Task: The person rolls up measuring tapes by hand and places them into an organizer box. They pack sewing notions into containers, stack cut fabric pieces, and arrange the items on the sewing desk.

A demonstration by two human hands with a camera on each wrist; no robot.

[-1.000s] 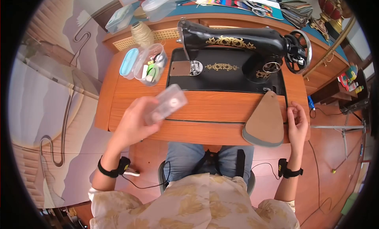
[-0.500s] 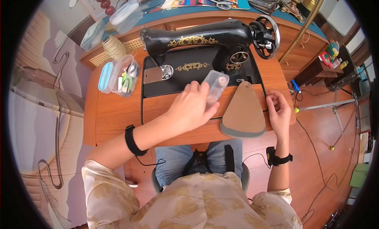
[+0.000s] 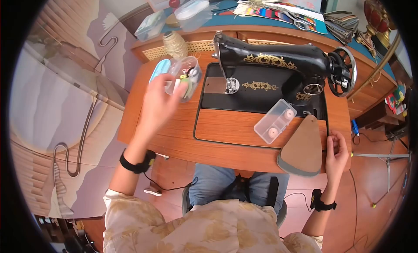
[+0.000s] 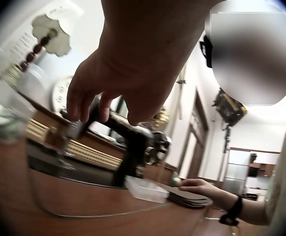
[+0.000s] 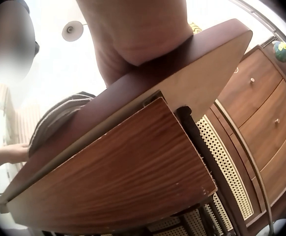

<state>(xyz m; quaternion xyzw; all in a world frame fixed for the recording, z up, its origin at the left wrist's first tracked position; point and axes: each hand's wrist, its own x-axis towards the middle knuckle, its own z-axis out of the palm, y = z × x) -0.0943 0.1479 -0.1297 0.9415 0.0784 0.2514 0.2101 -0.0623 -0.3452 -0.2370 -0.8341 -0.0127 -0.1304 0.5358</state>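
Note:
My left hand [image 3: 159, 102] hovers over the left side of the sewing table, fingers bent loosely with nothing between them. In the head view it overlaps the clear tub [image 3: 194, 65] of small sewing supplies. A clear plastic case [image 3: 265, 120] with two pale pink round pieces inside lies flat in front of the sewing machine [image 3: 278, 57]. Beside the case sits a stack of brown and grey teardrop-shaped pieces [image 3: 301, 144]. My right hand [image 3: 338, 155] rests at the table's right edge, fingers loosely curled and holding nothing.
A brown piece [image 3: 215, 84] lies by the machine's needle plate. Behind the tub stands a cone of cream twine [image 3: 175, 45], with a blue-lidded box [image 3: 160, 69] at the tub's left. Scissors [image 3: 302, 23] and clear boxes [image 3: 191, 15] lie on the back desk.
My left hand carried the clear case rightward and put it down beside the teardrop stack. It let go and moved back left to the tub. My right hand stays at the table's edge.

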